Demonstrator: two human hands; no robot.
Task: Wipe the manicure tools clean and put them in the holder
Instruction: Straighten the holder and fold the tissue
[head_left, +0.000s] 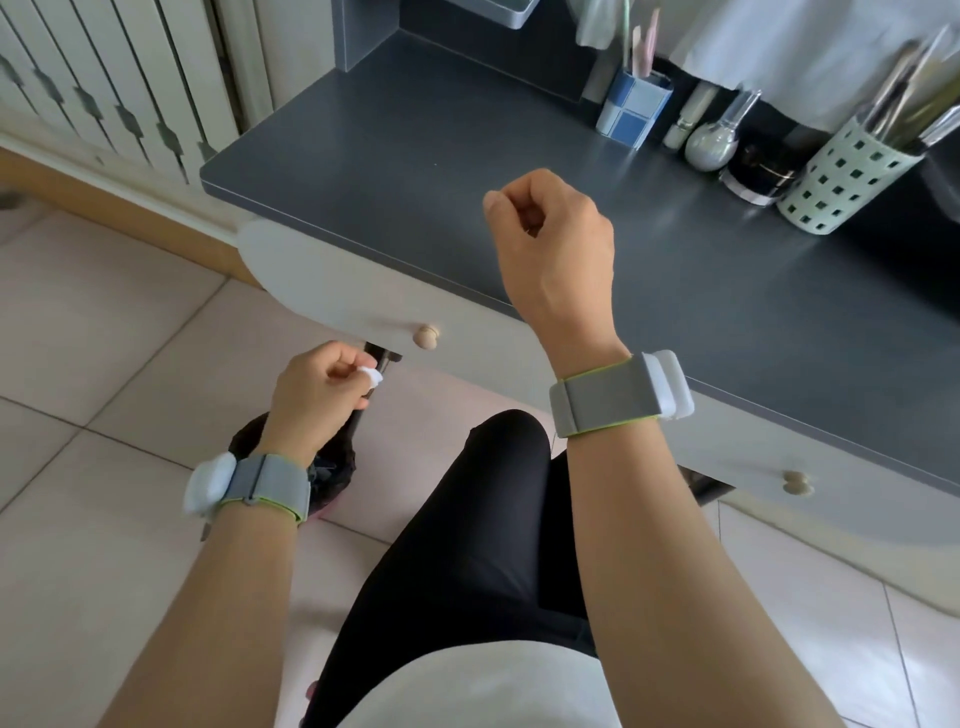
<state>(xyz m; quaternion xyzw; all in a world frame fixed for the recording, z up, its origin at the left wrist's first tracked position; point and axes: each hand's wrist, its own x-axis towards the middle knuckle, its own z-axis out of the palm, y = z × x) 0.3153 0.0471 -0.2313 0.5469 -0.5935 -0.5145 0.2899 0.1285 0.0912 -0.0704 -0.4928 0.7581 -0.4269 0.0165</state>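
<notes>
Throwing away the used wipe

Low in the left, the left hand (322, 395) pinches a small white wipe (371, 375) over the black bin (332, 480); let go right above it. In the middle, the right hand (550, 244) is curled, holding nothing. Tools stand in the holder (841, 179), upper right.

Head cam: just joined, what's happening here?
A person sits at a dark desk. The left hand is down off the desk edge, above a black-lined bin on the floor, pinching a small white wad in its fingers. The right hand hovers over the desk with fingers curled, holding nothing visible. Metal tools already stand in the perforated holder at the back right. No tools lie on the visible desk.
</notes>
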